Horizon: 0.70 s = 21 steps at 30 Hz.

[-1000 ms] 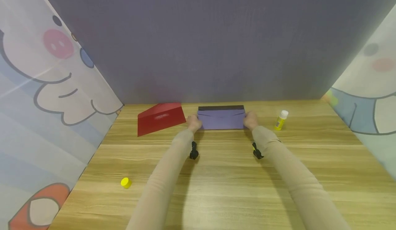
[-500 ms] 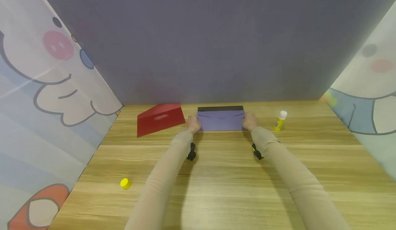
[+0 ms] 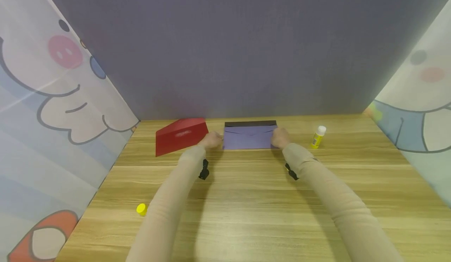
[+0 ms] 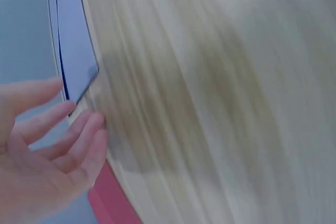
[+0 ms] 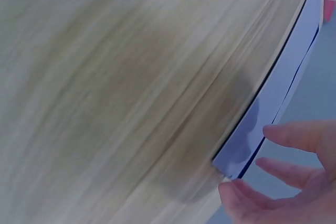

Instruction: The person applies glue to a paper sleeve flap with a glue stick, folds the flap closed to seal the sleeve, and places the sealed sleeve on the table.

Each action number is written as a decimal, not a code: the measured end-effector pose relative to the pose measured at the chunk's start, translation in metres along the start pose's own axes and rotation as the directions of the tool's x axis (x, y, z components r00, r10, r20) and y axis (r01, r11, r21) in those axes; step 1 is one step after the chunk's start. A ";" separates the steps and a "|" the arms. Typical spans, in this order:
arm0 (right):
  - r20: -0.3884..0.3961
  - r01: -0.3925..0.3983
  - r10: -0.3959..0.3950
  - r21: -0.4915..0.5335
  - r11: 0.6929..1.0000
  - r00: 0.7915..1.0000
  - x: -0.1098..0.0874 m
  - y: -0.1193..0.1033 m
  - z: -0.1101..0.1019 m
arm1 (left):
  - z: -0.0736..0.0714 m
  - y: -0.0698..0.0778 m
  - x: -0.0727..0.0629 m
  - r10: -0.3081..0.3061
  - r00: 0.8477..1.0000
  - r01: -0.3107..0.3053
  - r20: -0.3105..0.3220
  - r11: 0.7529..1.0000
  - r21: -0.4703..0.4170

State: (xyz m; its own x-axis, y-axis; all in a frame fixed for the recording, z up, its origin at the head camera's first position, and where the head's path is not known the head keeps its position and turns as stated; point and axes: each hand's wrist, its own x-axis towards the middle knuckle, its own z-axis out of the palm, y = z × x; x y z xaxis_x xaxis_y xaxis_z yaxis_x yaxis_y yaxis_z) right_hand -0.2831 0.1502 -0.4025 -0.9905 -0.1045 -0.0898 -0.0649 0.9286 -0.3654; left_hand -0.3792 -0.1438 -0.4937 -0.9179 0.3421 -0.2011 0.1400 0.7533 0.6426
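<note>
Head view leaves glue stick label unreadable; left fingers and right fingers spread near purple envelope.

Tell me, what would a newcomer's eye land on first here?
Probably the bright red paper at the far left of the wooden table. Next, the purple envelope at the far middle, with the left hand near its left end and the right hand at its right. The pink-snouted cartoon at upper left also stands out.
</note>
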 end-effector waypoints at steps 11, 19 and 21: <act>-0.008 0.063 -0.063 -0.011 0.998 0.998 -0.001 -0.028 0.005 | -0.049 -0.016 -0.046 -0.034 0.991 0.047 -0.127 0.994 0.099; -0.077 0.216 -0.209 0.102 0.971 0.975 -0.013 -0.035 0.014 | -0.065 0.038 -0.115 -0.187 0.937 0.261 -0.294 0.935 0.239; -0.083 0.257 -0.247 0.139 0.956 0.965 -0.016 -0.033 0.017 | -0.064 0.035 -0.116 -0.203 0.934 0.282 -0.293 0.924 0.257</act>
State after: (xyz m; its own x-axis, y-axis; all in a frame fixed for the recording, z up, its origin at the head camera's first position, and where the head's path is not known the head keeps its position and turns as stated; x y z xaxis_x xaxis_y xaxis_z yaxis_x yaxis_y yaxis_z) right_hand -0.2628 0.1154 -0.4044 -0.9503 -0.3008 0.0807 -0.2996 0.8117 -0.5014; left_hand -0.2918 -0.1928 -0.4008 -0.9948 0.0018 -0.1019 -0.0338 0.9373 0.3468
